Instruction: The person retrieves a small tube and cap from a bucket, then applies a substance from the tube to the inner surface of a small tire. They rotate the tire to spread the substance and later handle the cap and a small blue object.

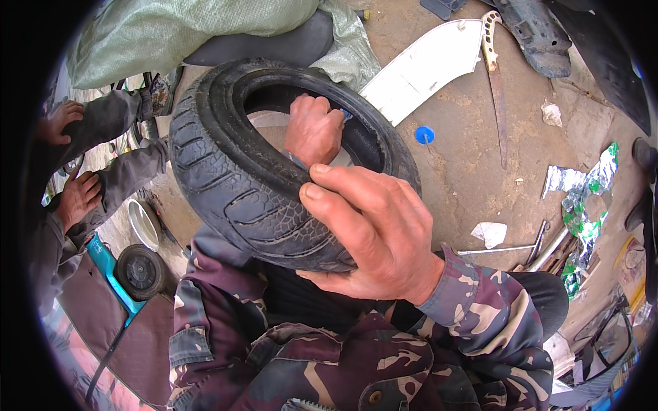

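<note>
A small black tyre (274,205) with worn, finely cracked tread is tilted above my lap. My right hand (384,229) grips its near right side, with fingertips over the edge of the sidewall and the thumb below on the tread. Inside the tyre's opening is my left hand (315,130), its fingers curled closed against the far inner wall. A small bit of blue (346,115) shows beside those fingers, but what they hold is hidden. The left forearm passes behind the tyre, mostly out of sight.
A white plastic panel (425,65), a rusty-bladed saw (499,109) and a blue disc (425,135) lie beyond the tyre. Crumpled foil wrapping (586,205) and a wrench (497,250) are at right. Another person's hands (79,198) rest at left, near a small wheel (141,272).
</note>
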The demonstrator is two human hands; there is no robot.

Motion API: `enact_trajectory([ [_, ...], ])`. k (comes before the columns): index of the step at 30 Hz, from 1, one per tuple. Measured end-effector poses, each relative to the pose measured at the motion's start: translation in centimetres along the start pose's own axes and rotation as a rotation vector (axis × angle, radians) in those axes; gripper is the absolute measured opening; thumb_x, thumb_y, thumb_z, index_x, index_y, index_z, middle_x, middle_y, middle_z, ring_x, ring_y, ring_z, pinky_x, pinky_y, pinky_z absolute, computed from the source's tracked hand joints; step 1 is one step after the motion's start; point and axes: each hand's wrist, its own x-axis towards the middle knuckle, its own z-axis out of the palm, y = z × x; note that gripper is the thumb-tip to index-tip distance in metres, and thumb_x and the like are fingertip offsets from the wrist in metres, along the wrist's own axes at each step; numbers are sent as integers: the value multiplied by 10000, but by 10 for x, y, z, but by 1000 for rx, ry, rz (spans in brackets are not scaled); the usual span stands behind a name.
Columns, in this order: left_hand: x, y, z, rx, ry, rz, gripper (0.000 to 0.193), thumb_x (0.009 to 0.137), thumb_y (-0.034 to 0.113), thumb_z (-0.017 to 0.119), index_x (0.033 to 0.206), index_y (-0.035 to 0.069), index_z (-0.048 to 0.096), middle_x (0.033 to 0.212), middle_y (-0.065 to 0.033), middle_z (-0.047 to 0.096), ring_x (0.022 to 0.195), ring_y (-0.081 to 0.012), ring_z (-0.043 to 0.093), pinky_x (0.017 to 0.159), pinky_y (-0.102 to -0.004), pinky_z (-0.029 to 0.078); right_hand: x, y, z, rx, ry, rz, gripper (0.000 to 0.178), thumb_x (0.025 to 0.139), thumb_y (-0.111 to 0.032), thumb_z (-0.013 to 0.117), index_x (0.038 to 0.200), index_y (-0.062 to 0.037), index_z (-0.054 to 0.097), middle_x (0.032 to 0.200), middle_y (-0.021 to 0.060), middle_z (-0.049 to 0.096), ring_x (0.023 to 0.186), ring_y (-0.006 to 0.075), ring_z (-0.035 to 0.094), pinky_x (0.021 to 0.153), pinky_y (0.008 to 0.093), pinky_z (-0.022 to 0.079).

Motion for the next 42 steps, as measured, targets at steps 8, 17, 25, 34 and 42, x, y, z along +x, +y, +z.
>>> enact_trajectory([
  [8,3,7,4,-60,32,-32,27,827,92,743,831,80,767,847,-108,589,921,-351,585,879,-513,445,0,-1,-1,-15,-19,0,792,739,-320,944,1423,-91,616,1377,122,651,1109,322,718,870,413,585],
  [17,-2,2,-3,19,-82,-35,52,843,115,763,879,80,778,893,-97,610,971,-341,592,1055,-552,414,0,0,-1,-17,-20,-6,791,752,-334,936,1430,-89,610,1372,127,655,1113,328,716,877,418,587],
  [25,1,1,1,30,64,-53,47,841,126,757,855,90,785,896,-100,616,979,-334,596,1043,-549,415,1,0,-3,6,-17,1,794,745,-338,938,1426,-89,615,1367,131,662,1115,328,716,879,421,588],
  [34,5,-1,-9,-27,-142,-71,55,832,131,764,865,95,790,866,-102,624,990,-337,611,1031,-568,418,1,-1,-3,-4,-22,2,782,738,-337,939,1411,-88,628,1369,121,662,1111,317,719,872,411,586],
  [42,1,4,4,41,87,-65,79,827,133,787,895,91,790,893,-89,608,974,-329,602,1074,-594,401,2,1,-3,-2,-19,0,782,749,-343,933,1419,-87,620,1379,126,655,1110,323,719,874,416,588],
])
